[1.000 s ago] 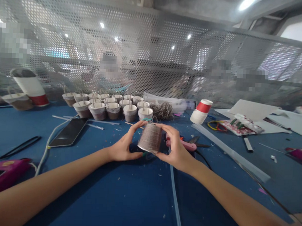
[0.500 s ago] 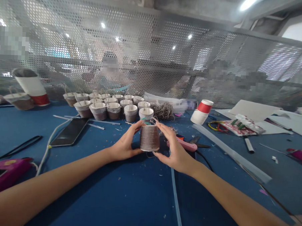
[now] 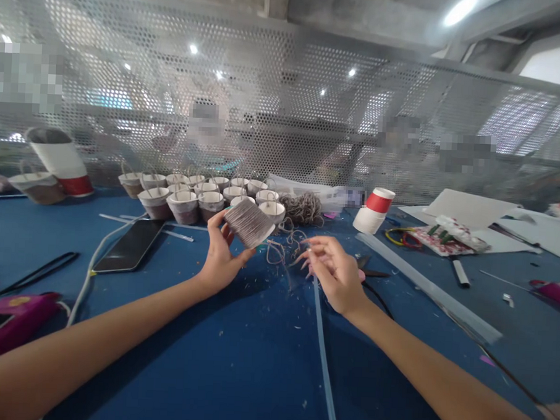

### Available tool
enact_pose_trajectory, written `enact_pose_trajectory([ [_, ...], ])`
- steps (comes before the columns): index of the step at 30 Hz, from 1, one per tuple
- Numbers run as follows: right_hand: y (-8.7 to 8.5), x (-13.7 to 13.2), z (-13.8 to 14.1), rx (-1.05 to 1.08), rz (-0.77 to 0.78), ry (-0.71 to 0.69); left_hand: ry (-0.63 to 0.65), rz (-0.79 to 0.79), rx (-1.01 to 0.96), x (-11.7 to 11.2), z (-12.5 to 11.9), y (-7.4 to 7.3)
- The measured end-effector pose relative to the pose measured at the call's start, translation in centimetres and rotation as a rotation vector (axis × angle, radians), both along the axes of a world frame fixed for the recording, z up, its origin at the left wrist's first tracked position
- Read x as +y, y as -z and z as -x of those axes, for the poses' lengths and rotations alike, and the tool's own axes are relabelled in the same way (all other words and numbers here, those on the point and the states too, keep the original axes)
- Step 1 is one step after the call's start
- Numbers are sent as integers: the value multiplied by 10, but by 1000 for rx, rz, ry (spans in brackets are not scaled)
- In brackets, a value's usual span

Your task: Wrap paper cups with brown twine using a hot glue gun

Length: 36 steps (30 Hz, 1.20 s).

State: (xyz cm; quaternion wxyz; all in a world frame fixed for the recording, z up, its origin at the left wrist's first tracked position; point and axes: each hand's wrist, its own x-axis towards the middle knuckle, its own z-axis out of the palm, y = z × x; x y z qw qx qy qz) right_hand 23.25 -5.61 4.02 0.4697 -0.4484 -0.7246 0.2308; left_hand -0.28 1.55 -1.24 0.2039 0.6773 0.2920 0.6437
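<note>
My left hand point(image 3: 220, 257) is closed round a small cup wrapped in brown-grey twine point(image 3: 248, 223) and holds it tilted above the blue table point(image 3: 236, 357). A loose end of twine point(image 3: 281, 250) curls down from the cup toward my right hand point(image 3: 333, 273). That hand hovers just right of the cup with its fingers spread and nothing held. A tangle of the same twine point(image 3: 303, 208) lies behind the cup.
Several twine-wrapped cups with handles point(image 3: 192, 197) stand in rows at the back by a perforated metal screen point(image 3: 284, 111). A phone point(image 3: 127, 245) lies at left, a pink glue gun point(image 3: 13, 316) at far left, a red-and-white paper cup point(image 3: 373, 209) and long glue sticks point(image 3: 425, 284) at right.
My right hand has let go of the wrapped cup and opened. The left hand has lifted the cup, moved it left and tipped it over on its side.
</note>
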Motion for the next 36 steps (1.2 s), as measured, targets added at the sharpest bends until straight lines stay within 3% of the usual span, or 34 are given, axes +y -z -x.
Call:
enact_pose_trajectory([
  [3, -3, 6, -5, -277, -75, 245, 4, -19, 2, 2, 1, 1],
  [6, -4, 8, -7, -625, 51, 576, -22, -40, 2, 3, 1, 1],
  [8, -5, 7, -7, -802, 175, 673, -43, -45, 6, 4, 2, 0],
  [12, -7, 2, -6, -1007, 321, 578, -51, -37, 18, 3, 2, -2],
  [23, -10, 11, -13, -1122, 284, 575, -90, 59, 46, -3, 3, -4],
  [28, -10, 14, -12, -1109, 145, 577, -95, 85, 67, -4, 2, -6],
  [31, -14, 16, -16, -995, 32, 619, -104, 90, 81, -5, 1, -7],
  [34, -17, 19, -24, -591, -104, 548, -100, 92, 105, -5, 1, -7],
  [36, -16, 20, -28, -179, -54, 394, -100, 93, 125, -5, 2, -7],
])
